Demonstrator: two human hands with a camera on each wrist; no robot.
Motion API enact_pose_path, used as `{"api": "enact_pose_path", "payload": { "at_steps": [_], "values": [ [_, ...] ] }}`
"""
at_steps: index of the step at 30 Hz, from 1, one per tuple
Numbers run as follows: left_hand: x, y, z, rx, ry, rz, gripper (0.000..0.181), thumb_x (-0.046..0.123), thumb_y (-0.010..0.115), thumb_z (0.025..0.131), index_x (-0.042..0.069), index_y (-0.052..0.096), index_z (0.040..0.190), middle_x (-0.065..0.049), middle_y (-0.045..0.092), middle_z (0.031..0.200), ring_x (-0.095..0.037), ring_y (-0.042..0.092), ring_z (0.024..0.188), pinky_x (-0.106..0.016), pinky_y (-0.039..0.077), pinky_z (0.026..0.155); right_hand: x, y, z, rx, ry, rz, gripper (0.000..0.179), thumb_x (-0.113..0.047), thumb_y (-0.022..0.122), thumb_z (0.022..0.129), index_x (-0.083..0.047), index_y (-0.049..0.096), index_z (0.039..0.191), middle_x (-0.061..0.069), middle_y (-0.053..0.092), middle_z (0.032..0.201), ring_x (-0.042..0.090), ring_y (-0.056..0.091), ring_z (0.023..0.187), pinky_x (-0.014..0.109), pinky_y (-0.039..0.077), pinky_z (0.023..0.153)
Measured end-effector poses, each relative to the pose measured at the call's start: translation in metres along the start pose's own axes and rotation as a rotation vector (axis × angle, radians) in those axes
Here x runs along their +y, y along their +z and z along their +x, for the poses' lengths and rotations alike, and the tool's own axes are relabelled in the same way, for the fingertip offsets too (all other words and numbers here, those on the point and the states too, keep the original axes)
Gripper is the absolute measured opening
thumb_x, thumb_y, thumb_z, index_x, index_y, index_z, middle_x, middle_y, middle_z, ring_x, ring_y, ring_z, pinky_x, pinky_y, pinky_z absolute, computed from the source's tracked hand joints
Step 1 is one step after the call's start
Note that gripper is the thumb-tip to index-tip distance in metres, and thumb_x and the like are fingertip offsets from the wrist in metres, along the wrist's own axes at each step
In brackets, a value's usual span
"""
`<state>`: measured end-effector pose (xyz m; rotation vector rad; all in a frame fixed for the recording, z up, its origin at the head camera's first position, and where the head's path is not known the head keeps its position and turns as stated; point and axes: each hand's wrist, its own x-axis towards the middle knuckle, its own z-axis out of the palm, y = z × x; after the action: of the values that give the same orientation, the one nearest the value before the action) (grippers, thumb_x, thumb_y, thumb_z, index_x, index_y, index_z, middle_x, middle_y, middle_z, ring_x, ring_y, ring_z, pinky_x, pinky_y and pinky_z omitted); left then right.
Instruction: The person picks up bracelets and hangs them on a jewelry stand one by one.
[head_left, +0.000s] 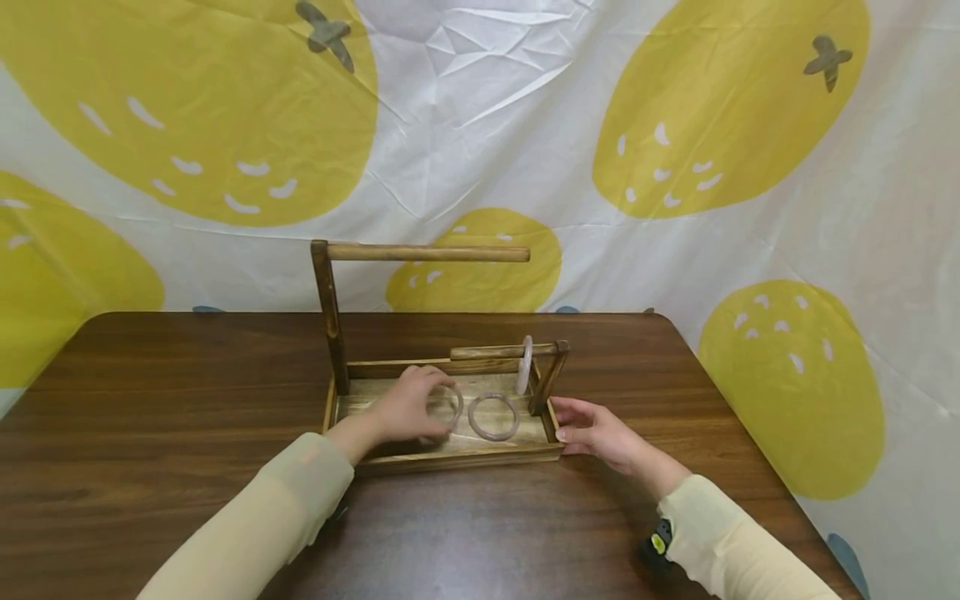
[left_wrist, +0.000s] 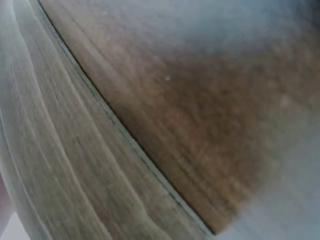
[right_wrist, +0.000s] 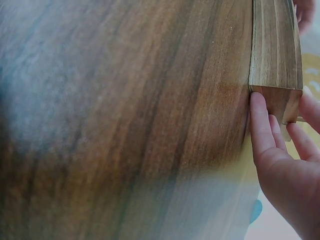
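Note:
A wooden tray stand (head_left: 480,457) sits on the table, a tall post with a bar at its left and a shorter one at its right. My left hand (head_left: 405,408) is over the tray, pinching a pale translucent bangle (head_left: 458,408) between thumb and fingers. Beside it a second bangle (head_left: 493,438) lies flat on the tray floor. A third bangle (head_left: 524,367) hangs on the short bar (head_left: 487,353). My right hand (head_left: 596,432) rests against the tray's right end; in the right wrist view its straight fingers (right_wrist: 260,120) touch the end wall.
The tall post's long bar (head_left: 427,252) extends rightward above the tray. Behind the brown wooden table (head_left: 187,417) hangs a white cloth (head_left: 487,125) with yellow fruit prints. The left wrist view shows mostly the tray's outer side (left_wrist: 65,130) and the tabletop.

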<state>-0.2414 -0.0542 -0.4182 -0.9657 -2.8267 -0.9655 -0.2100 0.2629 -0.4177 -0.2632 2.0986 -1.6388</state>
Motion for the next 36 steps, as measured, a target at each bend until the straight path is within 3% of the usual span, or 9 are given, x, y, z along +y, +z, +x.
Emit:
{"api": "enact_pose_path", "payload": {
  "at_steps": [8,18,25,31,36],
  "values": [
    [-0.002,-0.003,0.002,0.027,-0.009,0.002,0.058,0.026,0.077,0.069,0.005,0.059,0.119,-0.012,0.058,0.124,-0.036,0.045,0.123,-0.048,0.037,0.106,0.003,-0.003,0.001,0.006,0.011,-0.003,0.063,-0.001,0.055,0.09,0.012,0.022,0.142,0.036,0.04,0.128,0.012,0.059,0.096,0.032,0.055,0.081],
    [0.0,-0.007,0.001,0.049,0.008,0.002,0.06,0.024,0.079,0.069,0.001,0.058,0.121,-0.015,0.057,0.122,-0.035,0.048,0.119,-0.053,0.029,0.109,0.002,-0.004,0.001,0.006,0.007,-0.007,0.063,-0.001,0.055,0.09,0.012,0.022,0.142,0.035,0.04,0.128,0.012,0.059,0.095,0.032,0.055,0.081],
    [-0.001,-0.011,-0.001,0.06,-0.02,-0.008,0.064,0.024,0.079,0.07,0.003,0.056,0.125,-0.013,0.056,0.124,-0.032,0.049,0.114,-0.046,0.042,0.099,0.003,-0.004,0.002,0.006,0.008,-0.007,0.063,-0.001,0.055,0.09,0.012,0.022,0.142,0.034,0.04,0.127,0.013,0.058,0.095,0.033,0.055,0.081],
    [-0.006,-0.011,-0.001,0.104,-0.013,-0.016,0.061,0.024,0.08,0.069,0.003,0.058,0.122,-0.011,0.058,0.121,-0.031,0.049,0.112,-0.045,0.043,0.097,0.004,-0.004,0.003,0.001,0.012,-0.011,0.063,-0.001,0.055,0.091,0.011,0.022,0.143,0.035,0.039,0.128,0.013,0.058,0.096,0.033,0.055,0.081],
    [-0.006,-0.013,-0.002,0.102,-0.029,-0.023,0.061,0.025,0.081,0.069,0.004,0.058,0.122,-0.01,0.057,0.121,-0.031,0.048,0.113,-0.045,0.042,0.099,0.004,-0.004,0.003,0.0,0.01,-0.01,0.063,-0.001,0.055,0.091,0.011,0.022,0.142,0.035,0.039,0.128,0.013,0.058,0.096,0.032,0.055,0.081]
  ]
}}
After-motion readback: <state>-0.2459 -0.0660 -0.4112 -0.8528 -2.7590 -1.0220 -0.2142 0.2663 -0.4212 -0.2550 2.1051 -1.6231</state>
